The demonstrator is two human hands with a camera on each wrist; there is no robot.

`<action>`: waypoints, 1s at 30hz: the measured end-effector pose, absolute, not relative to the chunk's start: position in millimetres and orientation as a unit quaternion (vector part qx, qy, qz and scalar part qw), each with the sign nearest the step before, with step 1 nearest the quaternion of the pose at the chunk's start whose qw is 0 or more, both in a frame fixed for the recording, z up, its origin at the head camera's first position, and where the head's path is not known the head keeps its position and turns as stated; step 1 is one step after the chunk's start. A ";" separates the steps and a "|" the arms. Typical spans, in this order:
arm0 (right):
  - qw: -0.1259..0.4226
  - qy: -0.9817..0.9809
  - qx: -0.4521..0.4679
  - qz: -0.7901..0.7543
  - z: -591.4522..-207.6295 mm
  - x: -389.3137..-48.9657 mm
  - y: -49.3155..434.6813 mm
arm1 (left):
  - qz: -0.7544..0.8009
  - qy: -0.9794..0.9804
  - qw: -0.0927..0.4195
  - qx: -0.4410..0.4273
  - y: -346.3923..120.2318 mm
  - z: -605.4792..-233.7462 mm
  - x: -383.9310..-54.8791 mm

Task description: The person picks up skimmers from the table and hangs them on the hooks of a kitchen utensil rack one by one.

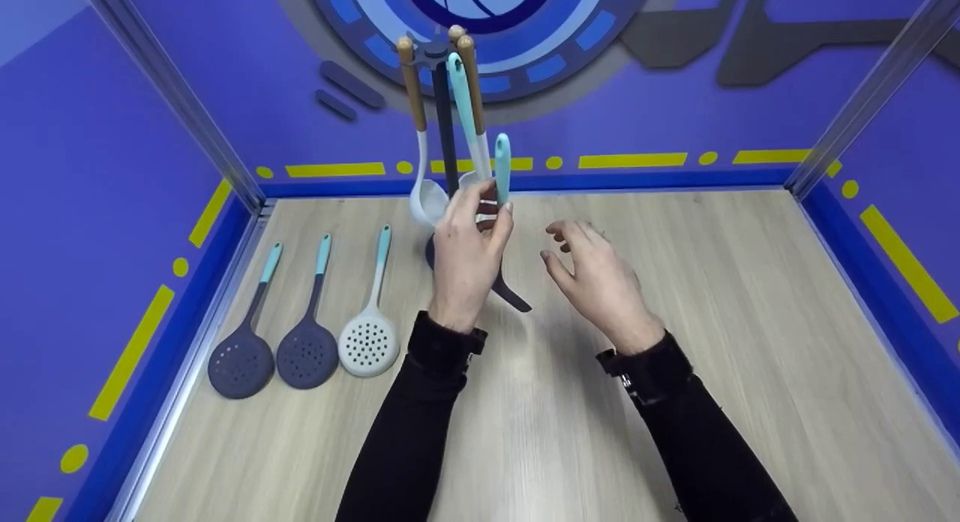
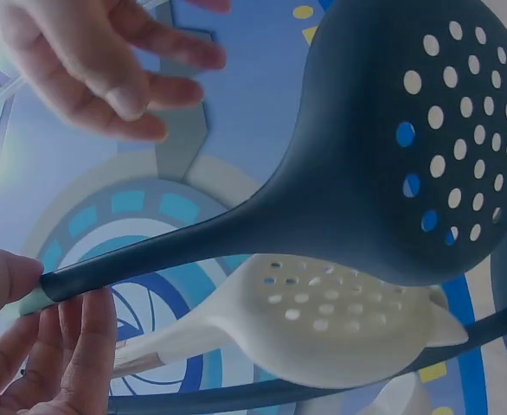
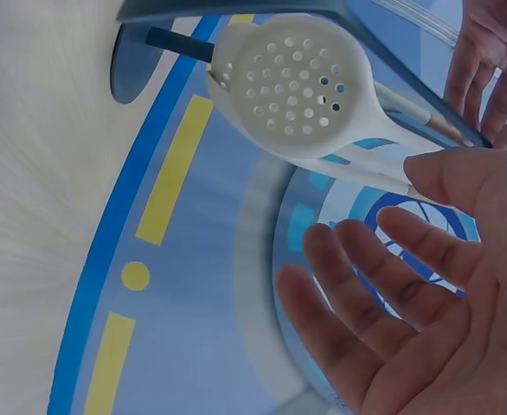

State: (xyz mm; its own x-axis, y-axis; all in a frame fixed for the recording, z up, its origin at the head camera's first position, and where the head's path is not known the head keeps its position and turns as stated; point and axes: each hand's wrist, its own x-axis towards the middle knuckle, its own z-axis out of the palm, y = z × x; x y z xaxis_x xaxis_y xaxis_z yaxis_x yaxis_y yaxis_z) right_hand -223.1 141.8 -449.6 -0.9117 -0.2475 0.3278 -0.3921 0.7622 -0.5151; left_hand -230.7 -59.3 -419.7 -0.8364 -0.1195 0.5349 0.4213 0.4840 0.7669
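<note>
My left hand [image 1: 469, 248] pinches a dark skimmer [image 2: 392, 147] by the lower end of its mint handle [image 1: 502, 162]. The handle points up, and the holed head hangs below, mostly hidden behind the hand in the head view. Just behind it, white utensils hang on a dark utensil stand [image 1: 444, 124]; among them are a ladle [image 1: 429, 199] with a wooden handle and a white skimmer [image 3: 292, 86]. My right hand [image 1: 600, 278] hovers to the right of the stand, fingers loosely bent and holding nothing.
On the left of the wooden table [image 1: 712, 402] lie two dark skimmers, one outermost [image 1: 241, 364] and one beside it [image 1: 307, 355], then a light grey skimmer [image 1: 368, 343]. All three have mint handles pointing away. Blue printed walls [image 1: 600, 117] enclose the back and sides.
</note>
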 end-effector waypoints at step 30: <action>0.079 -0.963 0.117 0.228 -476.4 -236.9 174.8 | -0.416 -0.856 0.293 -0.095 -102.0 -388.2 -246.9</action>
State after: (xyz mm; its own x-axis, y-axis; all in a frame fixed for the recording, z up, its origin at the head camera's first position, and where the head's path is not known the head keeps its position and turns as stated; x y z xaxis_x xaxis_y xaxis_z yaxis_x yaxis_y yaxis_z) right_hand -236.9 174.8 -476.4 -0.9605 -0.1888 0.2044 -0.2604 0.8689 -0.4209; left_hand -246.9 -102.0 -388.2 -0.8105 -0.0806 0.5802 0.4063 0.6360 0.6560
